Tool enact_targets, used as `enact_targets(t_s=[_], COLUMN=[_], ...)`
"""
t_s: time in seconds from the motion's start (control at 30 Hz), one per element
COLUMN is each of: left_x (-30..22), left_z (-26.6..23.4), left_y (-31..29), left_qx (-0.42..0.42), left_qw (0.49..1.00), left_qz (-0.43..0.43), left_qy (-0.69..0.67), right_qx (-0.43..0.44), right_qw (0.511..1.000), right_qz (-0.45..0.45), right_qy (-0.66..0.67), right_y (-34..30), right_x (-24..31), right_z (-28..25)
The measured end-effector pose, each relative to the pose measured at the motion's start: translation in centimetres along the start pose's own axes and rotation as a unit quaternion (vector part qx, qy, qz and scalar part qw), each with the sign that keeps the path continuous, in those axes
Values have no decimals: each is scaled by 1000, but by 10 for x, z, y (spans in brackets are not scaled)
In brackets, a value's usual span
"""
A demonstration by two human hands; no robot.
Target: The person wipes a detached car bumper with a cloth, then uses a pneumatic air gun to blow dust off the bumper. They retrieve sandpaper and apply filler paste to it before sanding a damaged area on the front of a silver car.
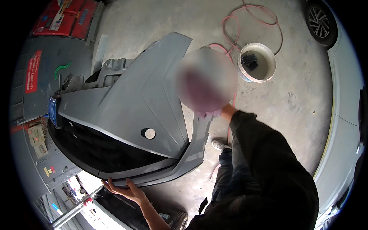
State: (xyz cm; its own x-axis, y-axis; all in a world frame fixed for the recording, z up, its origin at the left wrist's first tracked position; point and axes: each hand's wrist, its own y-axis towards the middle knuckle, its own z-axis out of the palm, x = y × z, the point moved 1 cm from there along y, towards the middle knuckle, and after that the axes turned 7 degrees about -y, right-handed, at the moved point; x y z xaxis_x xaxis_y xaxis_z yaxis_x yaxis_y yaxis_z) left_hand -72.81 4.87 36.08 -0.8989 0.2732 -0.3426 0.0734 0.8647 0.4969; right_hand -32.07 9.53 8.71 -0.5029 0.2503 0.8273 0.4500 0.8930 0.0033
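Observation:
A large grey car bumper (126, 92) with a dark grille opening and a round hole lies in front of me, raised above the floor. At its lower edge, my left hand (130, 191) is closed against the rim with thumb and fingertips. My right hand (227, 111) reaches to the bumper's right end beside a purple cloth (207, 114). A round blurred patch covers most of that cloth and the fingers of this hand, so its grip is hidden.
A white bucket (270, 73) with water and dark pieces stands on the concrete floor at upper right. A pink hose (276, 23) loops behind it. A light-coloured car (345, 99) borders the right side; grey cabinets (34, 96) line the left.

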Motion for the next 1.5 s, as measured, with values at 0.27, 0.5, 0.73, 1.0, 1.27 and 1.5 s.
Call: enact_targets(t_s=[0.27,0.5,0.73,1.0,1.27,1.5], left_x=[7,4,-8,4,-12,28], left_z=[-5,0,5,7,9,-18], left_y=[2,2,-1,3,-3,1], left_qx=[16,2,-12,-6,-25,66], left_qw=[999,1000,1000,1000,999,990], left_qz=[-6,-18,-10,16,-15,35], left_qy=[33,-5,-24,-7,-16,116], right_qx=[-117,-161,-73,57,-46,-144], right_qw=[979,960,956,560,415,473], right_qz=[155,218,243,303,328,335], right_qy=[58,69,147,769,847,802], right_y=[81,11,-155,-260,-188,-45], right_x=[-69,-49,55,118,45,-60], right_z=[-16,42,97,93,79,60])
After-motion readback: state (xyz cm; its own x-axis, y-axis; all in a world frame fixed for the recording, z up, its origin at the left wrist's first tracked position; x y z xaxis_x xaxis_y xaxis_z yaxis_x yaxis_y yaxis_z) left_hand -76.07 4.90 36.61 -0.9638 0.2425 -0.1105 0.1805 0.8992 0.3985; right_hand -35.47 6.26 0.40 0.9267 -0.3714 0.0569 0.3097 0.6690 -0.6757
